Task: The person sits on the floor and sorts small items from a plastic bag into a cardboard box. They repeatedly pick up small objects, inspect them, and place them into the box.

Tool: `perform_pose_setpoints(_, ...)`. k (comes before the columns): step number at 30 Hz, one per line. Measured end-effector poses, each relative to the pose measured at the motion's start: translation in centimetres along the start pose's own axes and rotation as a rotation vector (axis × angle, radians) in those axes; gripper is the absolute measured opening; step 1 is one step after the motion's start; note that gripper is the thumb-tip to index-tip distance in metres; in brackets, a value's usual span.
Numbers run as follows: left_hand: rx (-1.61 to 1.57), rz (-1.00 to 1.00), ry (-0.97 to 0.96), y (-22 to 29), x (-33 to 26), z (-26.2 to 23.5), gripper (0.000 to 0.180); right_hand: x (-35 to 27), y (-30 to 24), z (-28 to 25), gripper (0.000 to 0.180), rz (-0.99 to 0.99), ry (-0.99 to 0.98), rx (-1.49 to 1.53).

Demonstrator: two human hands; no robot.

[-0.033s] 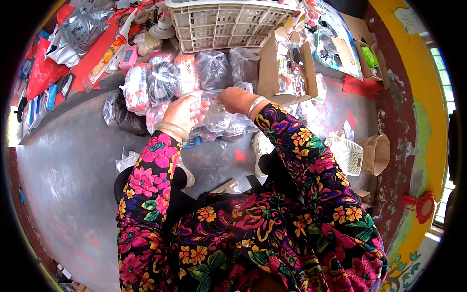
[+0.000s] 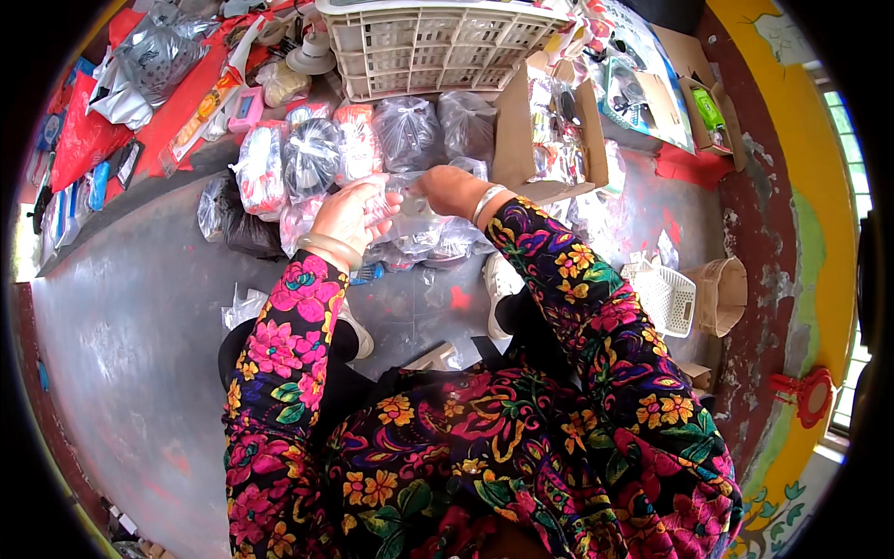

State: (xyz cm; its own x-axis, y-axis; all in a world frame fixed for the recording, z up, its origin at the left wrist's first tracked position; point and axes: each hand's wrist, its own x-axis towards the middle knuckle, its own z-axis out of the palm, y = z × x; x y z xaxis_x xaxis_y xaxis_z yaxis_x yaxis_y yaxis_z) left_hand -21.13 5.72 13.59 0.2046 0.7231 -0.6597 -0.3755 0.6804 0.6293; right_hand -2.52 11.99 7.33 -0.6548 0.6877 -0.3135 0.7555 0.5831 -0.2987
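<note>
Both hands are raised over a cluster of filled plastic bags on the floor. My left hand (image 2: pixel 346 220) has its fingers curled, with a shiny bit of clear plastic at the thumb side. Opposite it, my right hand (image 2: pixel 451 191) is closed, its fingertips pinching the edge of a clear plastic bag (image 2: pixel 415 224) that spans the space between the hands. What lies inside this bag is hard to make out. Just beyond are a dark bundle in clear plastic (image 2: pixel 312 158), a white and red packet (image 2: pixel 262 170) and a knotted grey bag (image 2: pixel 407 130).
A cream plastic crate (image 2: pixel 438 56) stands behind the bags, beside an open cardboard box (image 2: pixel 515 130) of small packets. To the right are a white basket (image 2: pixel 663 296) and a brown container (image 2: pixel 724 293). Goods lie on red sheeting (image 2: pixel 172 126) at far left.
</note>
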Motion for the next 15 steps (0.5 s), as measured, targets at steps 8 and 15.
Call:
perform_pose_setpoints(8,-0.002,-0.009,-0.012,-0.1,0.1,0.0,0.032,-1.7,2.4,-5.0,0.021,0.027,0.243,0.107)
perform_pose_setpoints(15,-0.006,-0.005,-0.059,-0.1,0.2,-0.4,0.032,-8.2,13.4,-9.9,0.019,0.692,0.832,0.141)
